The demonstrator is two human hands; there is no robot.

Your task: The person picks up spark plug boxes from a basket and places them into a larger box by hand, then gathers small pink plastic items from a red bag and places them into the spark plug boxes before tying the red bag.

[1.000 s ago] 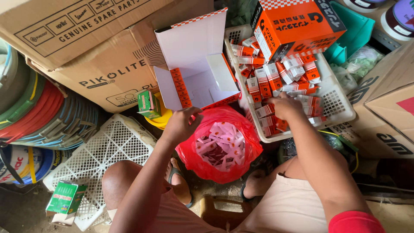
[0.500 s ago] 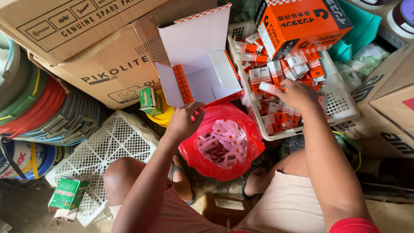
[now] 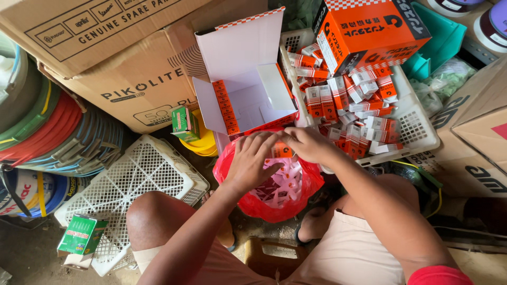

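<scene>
Orange and white, a small carton (image 3: 281, 150) sits between both hands above the mouth of a red plastic bag (image 3: 264, 203). The left hand (image 3: 252, 161) lies palm down over the bag's near-left rim, its fingers stretched toward the carton and touching its left side. The right hand (image 3: 306, 143) curls over the carton from the right, fingers closed around it; only a small orange face shows between the fingertips, so which way its long axis runs cannot be told.

The bag stands open between the person's knees, holding a heap of small white pieces. Just beyond it on the far side an open orange-and-white box (image 3: 248, 74) stands with its lid flap raised, its pale inside showing. To the right a white slotted basket (image 3: 417, 126) holds many more small orange-and-white cartons lying at all angles, and a larger closed orange box (image 3: 369, 29) rests on its far edge. On the left a second white slotted basket (image 3: 137, 179) lies upturned on the floor, with a green packet (image 3: 82, 235) on its near corner and another green packet (image 3: 185, 124) beside a brown cardboard box (image 3: 132, 63).
</scene>
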